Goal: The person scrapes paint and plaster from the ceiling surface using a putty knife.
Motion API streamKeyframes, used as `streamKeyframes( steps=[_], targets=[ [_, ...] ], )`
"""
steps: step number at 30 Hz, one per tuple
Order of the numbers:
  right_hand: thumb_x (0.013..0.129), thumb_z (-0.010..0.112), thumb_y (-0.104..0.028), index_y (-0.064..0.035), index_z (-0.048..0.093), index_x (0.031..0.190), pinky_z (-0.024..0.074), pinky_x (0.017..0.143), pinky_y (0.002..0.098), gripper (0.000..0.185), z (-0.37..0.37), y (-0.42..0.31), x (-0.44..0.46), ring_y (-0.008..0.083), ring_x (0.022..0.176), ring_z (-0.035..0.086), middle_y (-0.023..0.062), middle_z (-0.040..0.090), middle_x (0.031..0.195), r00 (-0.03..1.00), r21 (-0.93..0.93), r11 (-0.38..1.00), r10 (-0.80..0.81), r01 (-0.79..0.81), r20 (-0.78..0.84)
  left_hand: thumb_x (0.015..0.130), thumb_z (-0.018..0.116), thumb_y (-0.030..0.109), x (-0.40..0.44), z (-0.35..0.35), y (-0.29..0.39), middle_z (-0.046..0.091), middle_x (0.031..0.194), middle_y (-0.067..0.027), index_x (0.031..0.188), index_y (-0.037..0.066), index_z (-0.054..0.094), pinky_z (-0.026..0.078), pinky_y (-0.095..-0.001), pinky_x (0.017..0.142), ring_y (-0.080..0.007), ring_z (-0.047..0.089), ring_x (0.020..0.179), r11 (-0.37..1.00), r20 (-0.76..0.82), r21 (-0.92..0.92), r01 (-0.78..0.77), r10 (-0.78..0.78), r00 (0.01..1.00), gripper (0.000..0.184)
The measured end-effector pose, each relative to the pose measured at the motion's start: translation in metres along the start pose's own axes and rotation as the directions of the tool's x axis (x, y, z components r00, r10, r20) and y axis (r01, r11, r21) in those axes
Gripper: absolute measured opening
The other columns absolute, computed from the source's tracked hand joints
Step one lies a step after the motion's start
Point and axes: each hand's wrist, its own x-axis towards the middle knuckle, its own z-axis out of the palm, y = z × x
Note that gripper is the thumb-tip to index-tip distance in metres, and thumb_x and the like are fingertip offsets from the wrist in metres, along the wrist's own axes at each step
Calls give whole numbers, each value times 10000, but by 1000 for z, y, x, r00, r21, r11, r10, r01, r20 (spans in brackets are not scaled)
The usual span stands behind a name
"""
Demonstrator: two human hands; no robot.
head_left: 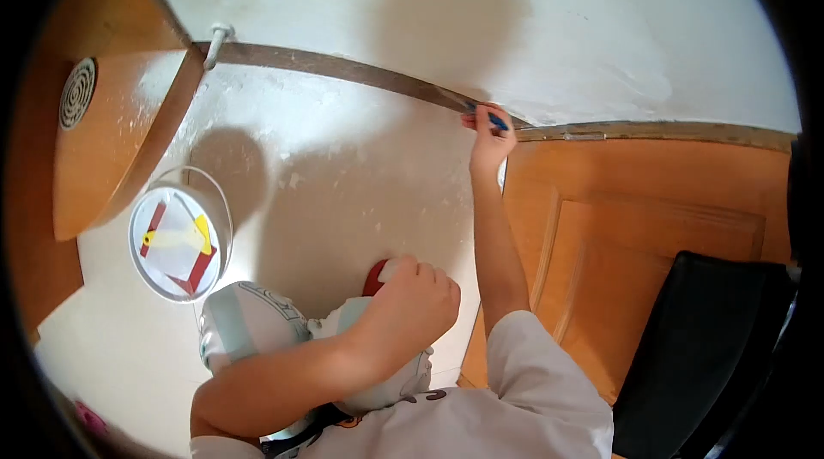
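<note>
My right hand [492, 138] is closed round a small tool with a blue handle [497, 122], its thin end lying along the brown baseboard [343, 69] at the foot of the white wall [584, 39]. The tool's tip is too small to make out. Over my knees, my left hand [418, 300] is curled with its fingers bent; whatever it may hold is hidden. Beyond the left forearm, a white bucket [225, 223] stands on the floor, with a red, yellow and white pattern on its top.
An orange wooden panel with a round vent [78, 94] is at the left. A short white pipe [216, 45] sticks out at the corner. At the right are a wooden door [669, 202] and a black object [704, 347]. White flecks mark the floor [326, 202].
</note>
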Motion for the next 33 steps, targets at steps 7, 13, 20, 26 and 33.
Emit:
streamKeyframes(
  steps=[7,13,20,26,33],
  targets=[
    [758,664,-36,26,582,788,482,517,234,107,61,-59,-3,136,584,593,71,598,718,950,-180,984,38,19,310,653,596,122,2,-10,-5,551,712,-46,838,21,564,379,-289,679,-165,521,699,1000,93,-14,-27,28,995,213],
    [691,714,-132,-24,612,772,475,537,287,169,134,-35,19,232,593,589,110,613,713,691,-323,696,-341,641,638,671,600,158,-10,-8,-2,568,749,-71,905,7,575,402,-352,743,-190,536,731,998,32,36,54,-55,998,279],
    [776,609,-295,-77,556,664,474,508,336,251,121,-39,27,216,577,591,64,570,637,549,-551,-8,-73,834,832,722,554,158,-10,7,5,600,808,-132,930,-14,584,387,-442,871,-246,562,780,985,-38,-10,174,-175,984,272],
    [853,496,-287,-67,505,800,486,501,324,227,108,1,16,220,603,611,62,584,694,550,-533,-176,59,827,833,725,546,155,-10,3,2,599,804,-130,933,-18,584,383,-454,871,-247,562,773,987,-14,-44,152,-153,988,273],
    [868,483,-294,-72,472,793,480,480,356,235,112,52,-11,248,560,603,89,585,677,741,-742,-34,-26,670,671,713,558,169,-4,5,2,588,785,-115,932,-14,582,395,-402,807,-230,549,740,987,12,-71,145,-145,989,286]
  ],
)
